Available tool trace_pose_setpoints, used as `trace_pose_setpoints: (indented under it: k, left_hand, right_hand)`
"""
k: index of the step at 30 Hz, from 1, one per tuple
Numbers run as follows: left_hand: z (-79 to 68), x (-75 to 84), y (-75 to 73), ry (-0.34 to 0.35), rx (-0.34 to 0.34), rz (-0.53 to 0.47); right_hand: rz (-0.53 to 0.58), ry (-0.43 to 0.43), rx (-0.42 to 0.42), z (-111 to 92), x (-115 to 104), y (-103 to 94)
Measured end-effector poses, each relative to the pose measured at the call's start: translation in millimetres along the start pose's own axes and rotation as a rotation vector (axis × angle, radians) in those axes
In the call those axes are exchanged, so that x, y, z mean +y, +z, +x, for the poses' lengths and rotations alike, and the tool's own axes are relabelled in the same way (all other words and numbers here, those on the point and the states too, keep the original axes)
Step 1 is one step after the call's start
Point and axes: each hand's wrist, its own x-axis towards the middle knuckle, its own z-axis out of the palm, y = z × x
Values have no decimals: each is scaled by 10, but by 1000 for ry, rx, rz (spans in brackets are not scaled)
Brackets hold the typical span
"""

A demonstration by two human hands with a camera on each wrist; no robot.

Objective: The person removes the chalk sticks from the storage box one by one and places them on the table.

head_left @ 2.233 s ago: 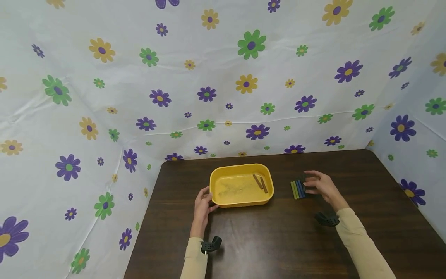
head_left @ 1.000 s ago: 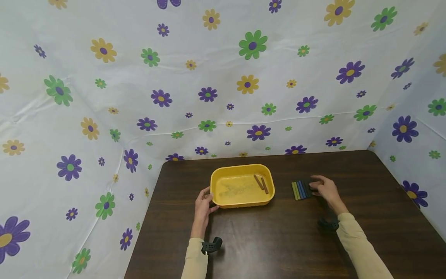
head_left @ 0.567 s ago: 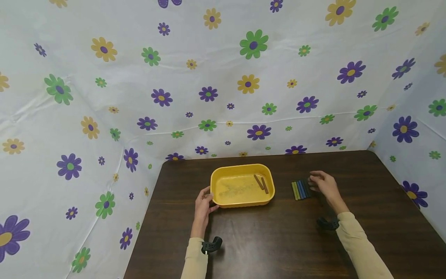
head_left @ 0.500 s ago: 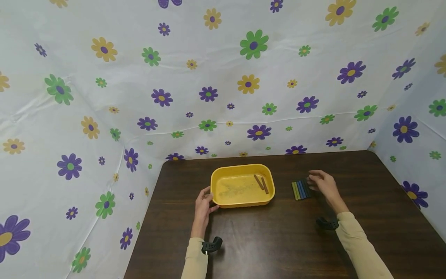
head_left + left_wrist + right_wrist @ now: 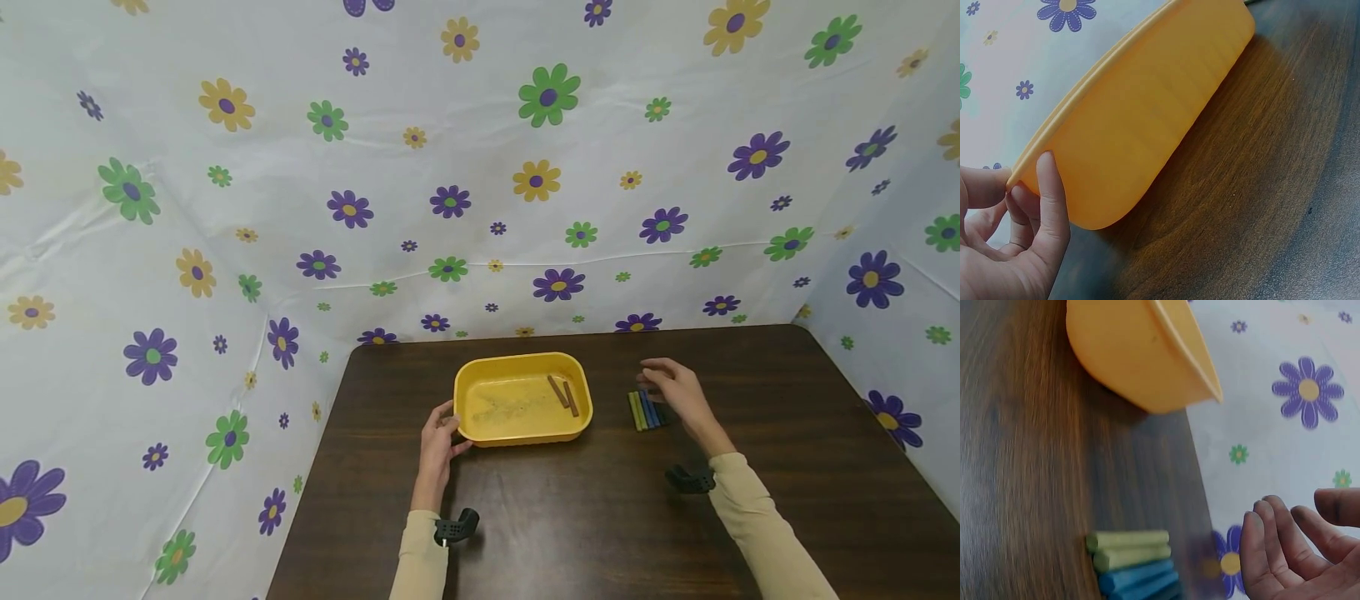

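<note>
My left hand [image 5: 435, 450] grips the left end of a yellow plastic tub [image 5: 502, 404]; in the left wrist view its thumb and fingers pinch the rim. Two brown chalk sticks [image 5: 564, 396] lie inside, toward the tub's right end. Right of the tub, a row of chalk sticks lies side by side on the table: green sticks [image 5: 1132, 548], blue sticks [image 5: 1138, 578], then darker ones partly hidden under my right hand [image 5: 675, 393]. That hand hovers above the row's far end with fingers loosely bent and nothing between them. Dark smudges mark its fingertips [image 5: 1272, 503].
The dark wooden table [image 5: 555, 517] ends at the back against a white flower-print sheet [image 5: 480, 308], which also hangs at both sides. A black wrist camera [image 5: 456, 527] sits on the left forearm, another [image 5: 690, 479] on the right.
My right hand touched the dark end of the chalk row, then lifted and moved left and slightly back over it. The left hand and the tub have stayed in place.
</note>
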Motion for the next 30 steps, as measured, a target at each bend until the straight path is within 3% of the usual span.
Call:
trace_pose_setpoints:
  k: [17,30]
  left_hand:
    - [15,1,2,-2,3,3]
    - [24,-17,-7,-6,0,-8]
  right_hand:
    - [8,-9,-122,151,-306,539]
    - [31,37,-148,182,-375,932]
